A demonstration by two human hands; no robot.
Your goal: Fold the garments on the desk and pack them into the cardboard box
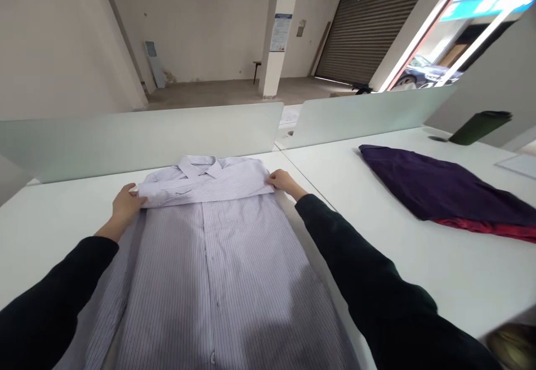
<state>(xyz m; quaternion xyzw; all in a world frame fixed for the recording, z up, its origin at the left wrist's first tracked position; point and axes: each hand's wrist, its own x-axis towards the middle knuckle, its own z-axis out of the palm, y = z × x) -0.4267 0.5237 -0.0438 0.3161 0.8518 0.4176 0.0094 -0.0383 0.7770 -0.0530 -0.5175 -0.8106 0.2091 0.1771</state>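
Note:
A pale striped button shirt (213,258) lies flat on the white table (54,225), collar away from me, with a sleeve folded across its chest just below the collar. My left hand (125,205) rests at the left end of that folded sleeve, fingers curled onto the cloth. My right hand (282,181) pinches the fabric at the right end of the fold. Both arms wear black sleeves.
Frosted glass dividers (142,135) stand along the far edge of the table. On the neighbouring desk to the right lie a dark purple cloth (439,188) over a red one (486,229) and a dark green roll (479,127).

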